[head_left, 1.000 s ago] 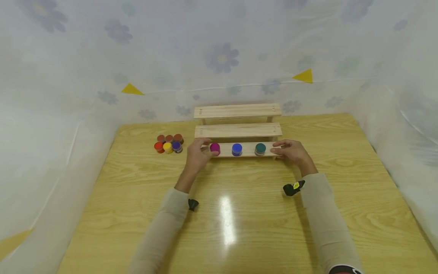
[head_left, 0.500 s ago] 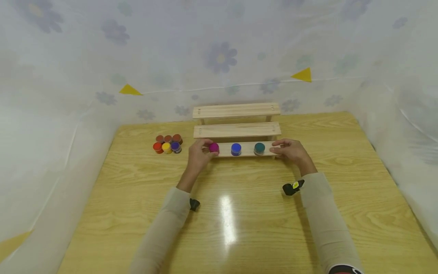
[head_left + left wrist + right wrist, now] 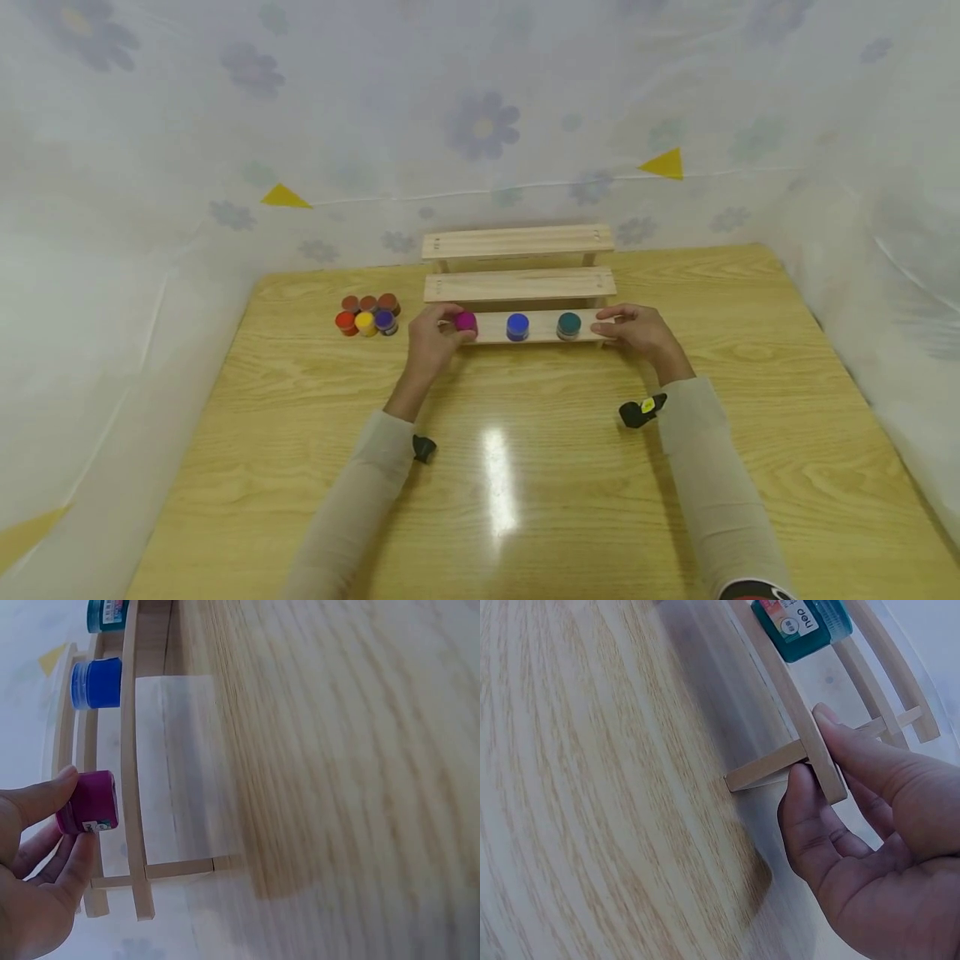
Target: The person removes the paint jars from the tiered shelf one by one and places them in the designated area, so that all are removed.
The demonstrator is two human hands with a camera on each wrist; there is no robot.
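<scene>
Our left hand (image 3: 432,337) pinches the magenta jar (image 3: 467,323) at the left end of the lowest shelf (image 3: 492,327); our right hand (image 3: 641,332) grips that shelf's right end. We judge the jar light, rigid and slightly slippery; we take hold of opposite sides, thumb against fingers, keeping it upright.
</scene>
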